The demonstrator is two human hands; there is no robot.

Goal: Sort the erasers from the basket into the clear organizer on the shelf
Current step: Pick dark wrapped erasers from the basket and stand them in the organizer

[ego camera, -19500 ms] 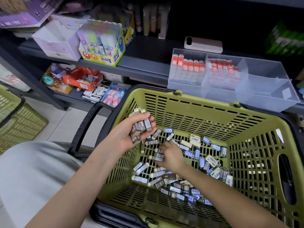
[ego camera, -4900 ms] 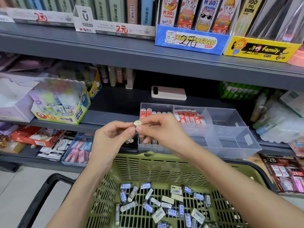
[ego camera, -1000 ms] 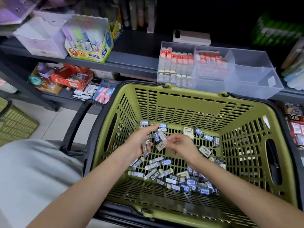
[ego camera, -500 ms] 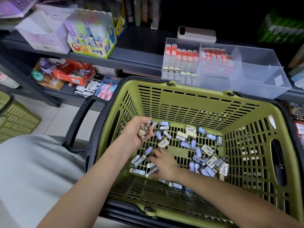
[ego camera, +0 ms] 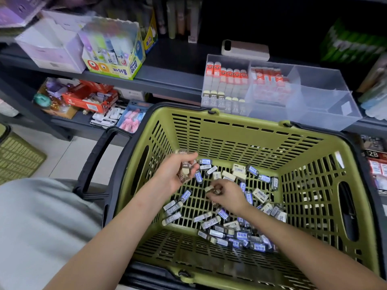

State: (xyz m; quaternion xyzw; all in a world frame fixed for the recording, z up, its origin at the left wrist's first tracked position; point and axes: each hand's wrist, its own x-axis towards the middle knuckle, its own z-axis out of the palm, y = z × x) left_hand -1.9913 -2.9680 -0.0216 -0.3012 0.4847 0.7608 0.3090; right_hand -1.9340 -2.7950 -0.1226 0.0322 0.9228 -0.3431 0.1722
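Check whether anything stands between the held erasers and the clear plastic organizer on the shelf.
Only the far wall of the green slotted plastic basket rises between them. The left hand and right hand, both holding sleeved erasers, must lift over it. The clear plastic organizer is open-topped.

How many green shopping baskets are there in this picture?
2. The near basket holds the erasers; the second basket sits on the floor at the left edge, partly cut off.

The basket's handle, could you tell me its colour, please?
The handle is black; the head view shows it best.
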